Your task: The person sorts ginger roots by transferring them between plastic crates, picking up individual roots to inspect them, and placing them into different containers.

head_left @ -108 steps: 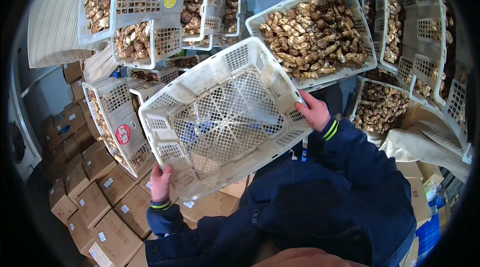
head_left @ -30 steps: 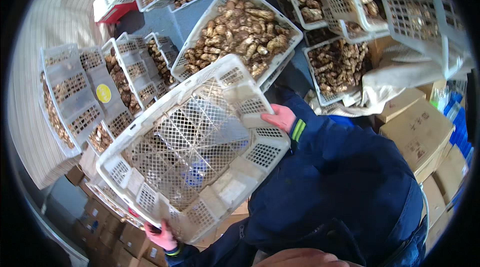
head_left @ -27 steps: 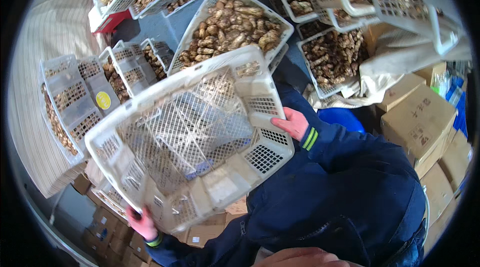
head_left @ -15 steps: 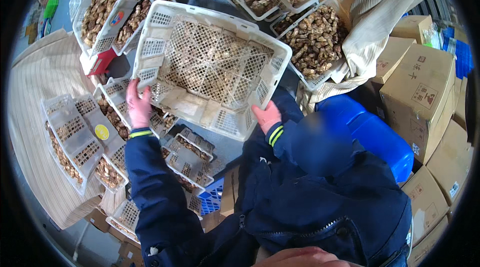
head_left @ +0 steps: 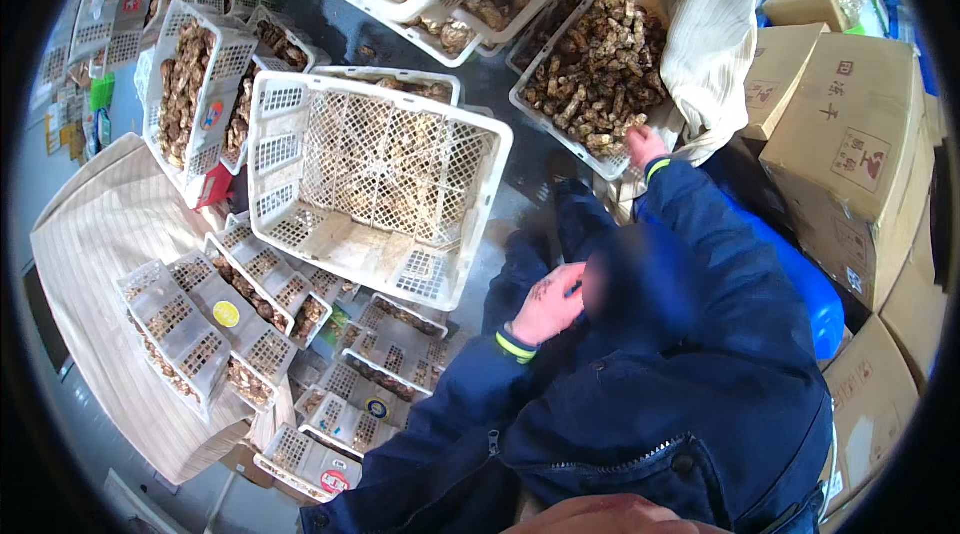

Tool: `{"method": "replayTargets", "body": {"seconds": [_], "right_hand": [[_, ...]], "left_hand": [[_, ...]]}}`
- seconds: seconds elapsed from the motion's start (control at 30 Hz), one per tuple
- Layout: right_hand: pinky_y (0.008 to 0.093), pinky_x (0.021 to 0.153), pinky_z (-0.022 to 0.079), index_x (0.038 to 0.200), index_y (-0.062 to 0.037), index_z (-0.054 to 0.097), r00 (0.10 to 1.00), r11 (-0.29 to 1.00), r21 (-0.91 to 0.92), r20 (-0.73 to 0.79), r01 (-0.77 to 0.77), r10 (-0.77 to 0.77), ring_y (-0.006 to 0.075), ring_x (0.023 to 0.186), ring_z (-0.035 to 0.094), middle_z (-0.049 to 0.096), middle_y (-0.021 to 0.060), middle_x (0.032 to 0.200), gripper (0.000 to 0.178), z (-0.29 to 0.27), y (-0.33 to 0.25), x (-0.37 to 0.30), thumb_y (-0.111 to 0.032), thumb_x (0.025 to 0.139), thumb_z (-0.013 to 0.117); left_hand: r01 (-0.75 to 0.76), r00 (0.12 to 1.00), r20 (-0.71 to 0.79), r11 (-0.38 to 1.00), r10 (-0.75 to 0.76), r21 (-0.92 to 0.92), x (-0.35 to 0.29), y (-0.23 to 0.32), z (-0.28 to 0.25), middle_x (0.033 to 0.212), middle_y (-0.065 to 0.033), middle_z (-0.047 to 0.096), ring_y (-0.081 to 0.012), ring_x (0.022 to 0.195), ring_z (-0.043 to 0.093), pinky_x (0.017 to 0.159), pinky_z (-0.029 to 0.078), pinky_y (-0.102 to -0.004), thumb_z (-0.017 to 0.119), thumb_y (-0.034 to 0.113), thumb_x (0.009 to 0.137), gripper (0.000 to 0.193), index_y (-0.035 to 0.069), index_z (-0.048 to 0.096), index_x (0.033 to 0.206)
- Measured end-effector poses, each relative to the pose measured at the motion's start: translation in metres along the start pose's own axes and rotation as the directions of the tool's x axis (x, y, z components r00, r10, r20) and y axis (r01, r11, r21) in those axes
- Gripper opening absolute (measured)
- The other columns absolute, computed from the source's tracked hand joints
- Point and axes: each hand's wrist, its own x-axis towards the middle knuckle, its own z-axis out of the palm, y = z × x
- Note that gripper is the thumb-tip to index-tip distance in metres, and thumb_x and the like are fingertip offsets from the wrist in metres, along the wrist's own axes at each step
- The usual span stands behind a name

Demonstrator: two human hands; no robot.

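Note:
My right hand (head_left: 645, 146), in a pink glove, reaches to the near right edge of a white crate (head_left: 612, 171) heaped with brown, knobbly mushrooms (head_left: 600, 64). Its fingers are closed at the tips on one mushroom (head_left: 634, 122). In front of my body, my left hand (head_left: 546, 306), also in pink, is loosely bent with a gap between thumb and fingers, and no object shows in it. A blur hides part of its fingertips. Left of it, an empty white slatted crate (head_left: 345, 259) lies tilted toward me over another mushroom-filled crate.
Stacked white crates of mushrooms stand at the far left (head_left: 215, 64), near left (head_left: 195, 329) and top (head_left: 400, 9). Cardboard boxes (head_left: 840, 134) and a blue plastic container (head_left: 800, 279) line the right. Striped cloth (head_left: 700, 24) hangs beside the full crate.
Both hands have let go of the empty crate, which now rests further left. My right hand has moved up and right to the mushrooms; my left has drawn in toward my body.

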Motion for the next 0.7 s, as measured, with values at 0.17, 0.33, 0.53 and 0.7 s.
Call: {"method": "replayTargets", "body": {"seconds": [0.17, 0.33, 0.53, 0.7], "right_hand": [[0.0339, 0.085, 0.045, 0.12, -0.0068, 0.054, 0.987, 0.987, -0.004, 0.021, 0.16, -0.16, 0.027, 0.098, 0.059, 0.063, 0.014, 0.107, 0.048, -0.018, -0.044, 0.1, -0.038, 0.084, 0.054], [0.035, 0.088, 0.043, 0.12, -0.0077, 0.054, 0.977, 0.955, -0.206, 0.067, 0.214, -0.204, 0.0284, 0.102, 0.056, 0.061, 0.0142, 0.111, 0.046, -0.09, -0.025, 0.182, -0.037, 0.085, 0.052], [0.0363, 0.091, 0.041, 0.12, -0.0088, 0.054, 0.991, 0.891, -0.447, -0.068, 0.076, -0.119, 0.0301, 0.107, 0.053, 0.058, 0.0144, 0.116, 0.043, -0.215, 0.023, 0.232, -0.034, 0.086, 0.051], [0.0371, 0.091, 0.042, 0.118, -0.0082, 0.055, 0.83, 0.83, -0.37, -0.218, 0.417, -0.514, 0.0301, 0.106, 0.054, 0.059, 0.0139, 0.113, 0.04, -0.16, 0.022, 0.249, -0.032, 0.085, 0.052]], "left_hand": [[0.181, 0.979, -0.108, 0.982, -0.174, 0.058, 0.088, -0.083, 0.007, 0.109, -0.0135, 0.06, -0.0216, 0.102, 0.058, 0.087, 0.045, -0.0296, 0.057, 0.019, 0.087, 0.035, 0.001, 0.053, 0.117], [0.383, 0.89, -0.077, 0.83, -0.449, -0.406, 0.153, -0.156, 0.021, 0.128, -0.0144, 0.048, -0.0207, 0.118, 0.046, 0.097, 0.038, -0.0281, 0.055, 0.016, 0.089, 0.049, -0.002, 0.037, 0.132], [0.419, 0.876, -0.107, 0.851, -0.471, -0.318, 0.189, -0.219, 0.001, 0.137, -0.0177, 0.037, -0.0223, 0.124, 0.04, 0.101, 0.033, -0.0287, 0.055, 0.02, 0.09, 0.058, -0.003, 0.029, 0.136], [0.416, 0.786, -0.156, 0.698, -0.598, -0.582, 0.257, -0.212, 0.014, 0.13, -0.0151, 0.044, -0.0226, 0.12, 0.043, 0.101, 0.033, -0.0334, 0.054, 0.019, 0.089, 0.056, 0.001, 0.029, 0.136]]}}
